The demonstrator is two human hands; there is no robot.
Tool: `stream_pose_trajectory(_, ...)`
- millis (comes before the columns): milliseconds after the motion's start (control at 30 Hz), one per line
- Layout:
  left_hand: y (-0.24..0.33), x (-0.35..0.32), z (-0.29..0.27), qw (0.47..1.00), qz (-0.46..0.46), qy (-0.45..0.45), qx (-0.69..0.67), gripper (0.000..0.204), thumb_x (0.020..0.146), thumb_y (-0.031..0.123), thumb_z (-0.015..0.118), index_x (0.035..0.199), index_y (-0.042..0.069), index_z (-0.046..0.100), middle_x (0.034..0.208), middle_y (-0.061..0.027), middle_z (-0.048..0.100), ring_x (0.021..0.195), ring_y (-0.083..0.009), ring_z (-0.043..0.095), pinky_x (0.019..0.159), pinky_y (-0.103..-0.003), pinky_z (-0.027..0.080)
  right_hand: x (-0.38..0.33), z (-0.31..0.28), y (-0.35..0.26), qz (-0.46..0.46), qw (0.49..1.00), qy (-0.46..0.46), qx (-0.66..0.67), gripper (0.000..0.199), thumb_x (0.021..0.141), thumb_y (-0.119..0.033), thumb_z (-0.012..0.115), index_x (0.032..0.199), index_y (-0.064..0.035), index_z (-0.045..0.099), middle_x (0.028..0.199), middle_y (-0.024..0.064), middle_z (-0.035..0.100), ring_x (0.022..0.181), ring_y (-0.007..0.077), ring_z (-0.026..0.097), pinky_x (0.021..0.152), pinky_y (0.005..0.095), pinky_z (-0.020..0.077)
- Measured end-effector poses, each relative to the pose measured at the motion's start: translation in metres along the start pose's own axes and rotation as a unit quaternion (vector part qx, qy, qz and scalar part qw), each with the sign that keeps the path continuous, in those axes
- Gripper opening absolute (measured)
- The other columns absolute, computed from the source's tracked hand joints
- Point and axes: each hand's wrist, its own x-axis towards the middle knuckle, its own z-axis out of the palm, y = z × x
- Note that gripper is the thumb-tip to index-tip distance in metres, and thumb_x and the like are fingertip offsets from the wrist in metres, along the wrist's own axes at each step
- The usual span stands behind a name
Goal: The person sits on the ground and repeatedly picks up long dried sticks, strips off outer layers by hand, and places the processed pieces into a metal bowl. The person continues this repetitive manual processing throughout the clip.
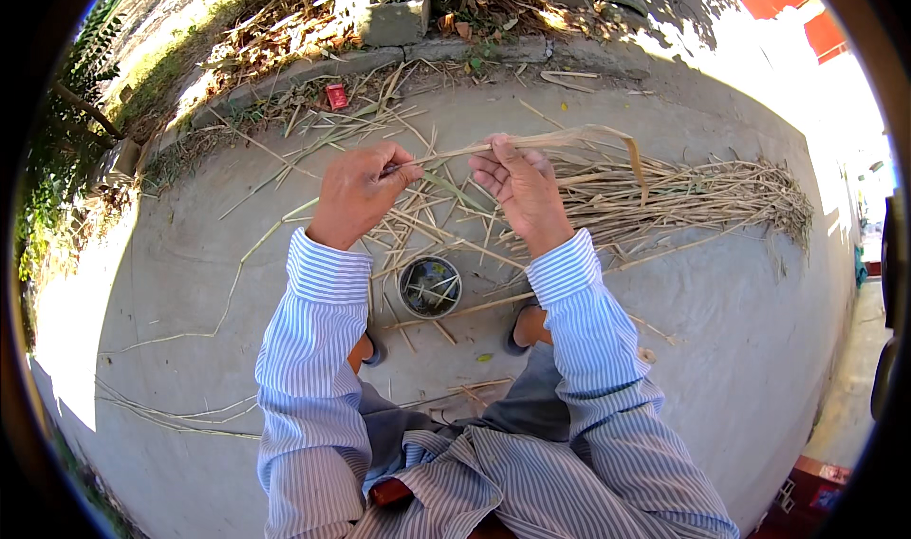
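Round container [401,292] on the ground [190,283], stalk pieces inside. Beyond it, left hand [359,190] closed on a dry strip [560,138]; right hand [525,190] pinches the strip farther along, free end drooping rightward. Step appears to be drawing out or smoothing it; next move probably calls for light, even tension. Stalk bundle [693,199] lies right; red packet [337,96] farthest.
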Motion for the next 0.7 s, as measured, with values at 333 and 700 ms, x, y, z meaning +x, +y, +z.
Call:
stream_pose_trajectory(333,-0.002,-0.006,0.024,0.934,-0.175,-0.087,-0.299,0.011,0.087,0.011,0.063,0.088,0.000,0.066,0.075,-0.0063,0.068,0.065,-0.0128,0.063,0.058,-0.027,0.049,-0.001,0.007,-0.002,0.051,0.994,0.006,-0.101,0.039,0.090,-0.029,0.064,0.105,0.0061,0.056,0.095,0.0143,0.065,0.086,0.0207,0.067,0.073,0.0277,0.0529)
stream_pose_trajectory(700,-0.051,-0.007,-0.036,0.857,-0.269,0.146,-0.414,0.020,0.086,0.020,0.069,0.093,0.002,0.064,0.082,-0.0066,0.068,0.066,-0.0093,0.058,0.057,-0.022,0.043,0.002,-0.007,-0.004,0.031,0.989,0.028,-0.142,0.038,0.092,-0.023,0.060,0.107,0.0112,0.051,0.094,0.0174,0.063,0.082,0.0221,0.068,0.065,0.0253,0.0548)
